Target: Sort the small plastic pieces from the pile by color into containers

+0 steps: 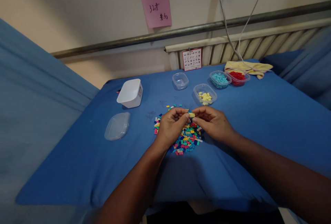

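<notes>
Head view is showing the left hand (pixel 170 125) and right hand (pixel 217 124) pinching a small yellow toy brick (pixel 191 115) at their fingertips over the mixed brick pile (pixel 184 144), while the clear plastic tub (pixel 204 85) holding yellow bricks (pixel 205 97) is sitting just beyond, nearer the right.

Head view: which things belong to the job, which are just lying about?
Likely job: left hand, right hand, yellow piece, brick pile, yellow-brick tub, turquoise-brick tub, red-brick tub, clear tub, white bin, clear lids.

Likely incidental: yellow cloth, picture card, pink note.
</notes>
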Tool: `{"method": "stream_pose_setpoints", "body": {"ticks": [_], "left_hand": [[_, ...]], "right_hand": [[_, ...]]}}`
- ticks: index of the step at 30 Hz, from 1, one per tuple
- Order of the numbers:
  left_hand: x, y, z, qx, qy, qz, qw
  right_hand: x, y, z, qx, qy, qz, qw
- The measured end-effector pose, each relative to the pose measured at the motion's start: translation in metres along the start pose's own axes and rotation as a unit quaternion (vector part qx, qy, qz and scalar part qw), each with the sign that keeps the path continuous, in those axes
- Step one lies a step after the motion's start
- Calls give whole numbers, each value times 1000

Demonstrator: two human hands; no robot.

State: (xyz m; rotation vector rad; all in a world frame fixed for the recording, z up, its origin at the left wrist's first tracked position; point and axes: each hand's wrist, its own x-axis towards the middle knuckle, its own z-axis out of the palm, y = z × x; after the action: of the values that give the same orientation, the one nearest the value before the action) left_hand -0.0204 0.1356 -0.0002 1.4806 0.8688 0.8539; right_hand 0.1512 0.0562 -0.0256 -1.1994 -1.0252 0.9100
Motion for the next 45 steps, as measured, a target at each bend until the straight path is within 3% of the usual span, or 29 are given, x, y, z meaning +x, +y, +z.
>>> {"method": "stream_pose_setpoints", "body": {"ticks": [4, 6, 9, 12, 17, 20, 25, 29, 32, 36, 38, 42, 45], "left_hand": [[0, 1, -1, -8, -22, -10, 1000], [2, 2, -4, 12, -10, 9, 1000], [7, 6, -14, 57, 61, 57, 995], [17, 6, -29, 78, 121, 88, 986], [34, -3, -55, 110, 183, 120, 969], [42, -8, -68, 132, 216, 120, 960], [46, -16, -80, 179, 223, 100, 953], [48, -27, -78, 204, 208, 75, 954], [51, -35, -68, 149, 187, 78, 968], [52, -35, -55, 2, 129, 73, 989], [50, -31, -54, -4, 120, 83, 989], [44, -24, -60, 152, 126, 128, 972], [39, -22, -61, 264, 69, 185, 944]], "right_hand": [[1, -3, -9, -78, -29, -47, 995], [9, -7, -18, -101, -9, -63, 993], [32, -9, -38, -125, 76, -103, 984], [51, -7, -59, -158, 121, -97, 975], [40, -2, -73, -245, 142, -103, 954], [24, -3, -67, -275, 82, -122, 950], [8, -10, -44, -293, -111, -163, 936], [-2, -10, -27, -292, -265, -214, 894], [-6, -5, -18, -281, -303, -239, 879], [-6, 1, -11, -273, -280, -265, 881], [-4, 1, -12, -272, -248, -276, 888], [6, 1, -31, -312, -111, -303, 894], [20, 7, -53, -392, 29, -318, 863]]}}
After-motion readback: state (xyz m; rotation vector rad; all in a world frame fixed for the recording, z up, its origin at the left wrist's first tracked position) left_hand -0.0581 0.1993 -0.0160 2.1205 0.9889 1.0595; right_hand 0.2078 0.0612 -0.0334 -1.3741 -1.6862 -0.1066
